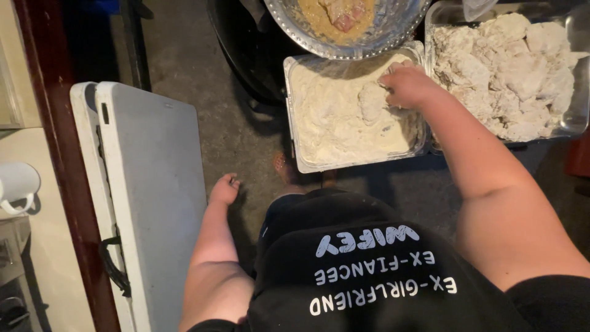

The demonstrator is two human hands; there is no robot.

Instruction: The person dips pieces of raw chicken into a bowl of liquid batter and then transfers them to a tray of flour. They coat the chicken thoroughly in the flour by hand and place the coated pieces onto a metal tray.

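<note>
My right hand [407,86] reaches forward into a clear tray of white flour [294,110] and presses on a flour-coated piece of meat [372,101]; the fingers are dusted with flour. My left hand [224,189] hangs down at my side, close to the edge of a folded white table [150,184], fingers loosely curled with nothing in them. Above the flour tray sits a metal bowl [393,31] holding raw meat in yellowish batter [338,15]. To the right stands a second clear tray [574,117] heaped with floured pieces [510,67].
The folded white plastic table leans upright at my left, its black handle [114,267] low down. A dark wooden door frame [67,184] runs along the left, with a white mug [17,184] beyond it. Dark concrete floor lies below; a black round object [246,55] sits behind the trays.
</note>
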